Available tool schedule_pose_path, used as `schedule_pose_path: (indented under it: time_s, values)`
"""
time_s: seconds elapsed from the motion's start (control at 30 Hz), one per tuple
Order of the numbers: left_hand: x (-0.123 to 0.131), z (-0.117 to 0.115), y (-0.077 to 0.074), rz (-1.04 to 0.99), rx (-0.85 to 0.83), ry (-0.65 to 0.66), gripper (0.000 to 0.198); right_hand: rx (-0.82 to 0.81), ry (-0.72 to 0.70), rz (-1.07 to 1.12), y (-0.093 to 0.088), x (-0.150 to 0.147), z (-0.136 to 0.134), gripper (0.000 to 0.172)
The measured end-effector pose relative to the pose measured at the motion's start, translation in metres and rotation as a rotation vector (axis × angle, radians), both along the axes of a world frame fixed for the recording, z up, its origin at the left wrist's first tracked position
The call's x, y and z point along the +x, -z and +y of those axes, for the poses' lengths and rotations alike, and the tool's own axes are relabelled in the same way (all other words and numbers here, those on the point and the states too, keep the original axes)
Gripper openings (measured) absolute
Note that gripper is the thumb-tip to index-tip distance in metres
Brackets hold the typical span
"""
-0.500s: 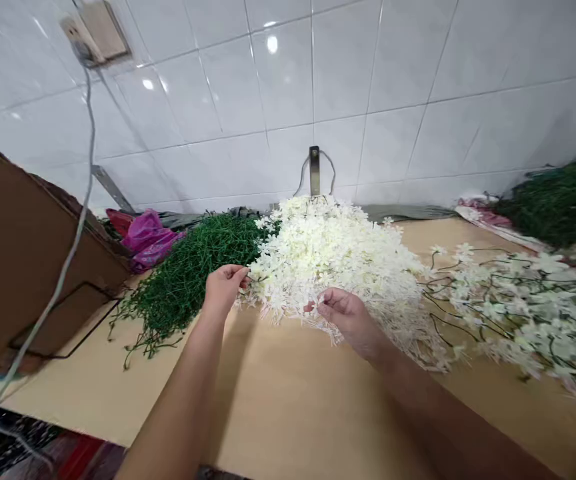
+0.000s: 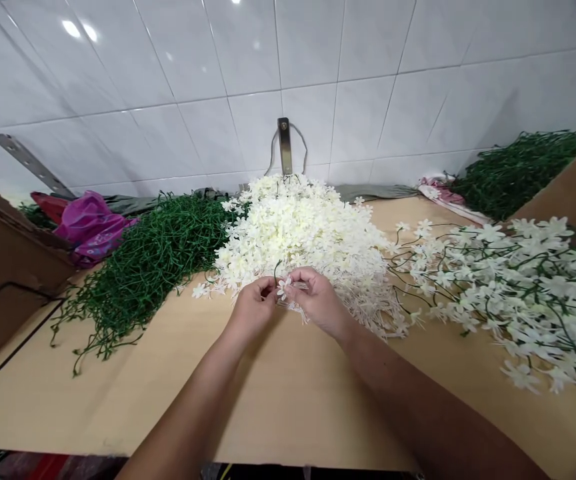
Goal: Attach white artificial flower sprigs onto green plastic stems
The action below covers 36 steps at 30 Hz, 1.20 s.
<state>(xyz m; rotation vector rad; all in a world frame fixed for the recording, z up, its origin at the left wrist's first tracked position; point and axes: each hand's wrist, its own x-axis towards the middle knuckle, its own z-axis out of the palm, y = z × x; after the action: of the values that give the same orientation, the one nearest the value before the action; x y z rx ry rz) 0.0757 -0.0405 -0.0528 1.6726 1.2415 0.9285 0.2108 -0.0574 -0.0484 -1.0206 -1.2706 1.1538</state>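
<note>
One flower between two hands, plenty of loose white ahead

On the pale table (image 2: 288,400), the work looks well short of finished. A large heap of loose white flowers (image 2: 293,220) rises in the middle, just beyond the hands. To the right spreads a pile of stemmed flowers (image 2: 508,287) (these look like the done part). Left of the heap lies a mound of bare green stems (image 2: 158,247), seemingly unused. Close in, the left hand (image 2: 253,308) pinches a green stem (image 2: 277,268) and the right hand (image 2: 323,308) pinches a single white flower (image 2: 284,287), fingertips nearly meeting; whether stem and flower are joined is hidden.

Around them, a cardboard box (image 2: 8,260) stands at the left, with more green stems (image 2: 523,167) far right, a purple cloth (image 2: 88,230) far left, a black wire frame (image 2: 31,336) near left, and a metal bracket (image 2: 285,145) behind the heap. Nothing blocks the hands, though the heap's near edge crowds their fingertips.
</note>
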Motion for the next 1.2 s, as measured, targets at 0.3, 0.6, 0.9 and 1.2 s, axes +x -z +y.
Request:
schedule_pose_path:
  time_s: [0.3, 0.6, 0.9, 1.2]
  values:
    - [0.004, 0.008, -0.017, -0.338, -0.193, -0.058, 0.022, -0.054, -0.103, 0.030, 0.007, 0.000, 0.005, 0.011]
    - [-0.001, 0.010, -0.015, -0.563, -0.373, 0.063, 0.017, -0.178, -0.170, 0.137, 0.004, 0.005, 0.006, 0.021]
    - [-0.002, 0.004, -0.005, -0.411, -0.409, 0.154, 0.026, -0.294, -0.131, 0.427, 0.004, 0.013, 0.010, 0.022]
    - [0.001, 0.001, -0.005, -0.460, -0.495, 0.229, 0.026, -0.386, -0.296, 0.517, 0.010, 0.015, 0.010, 0.017]
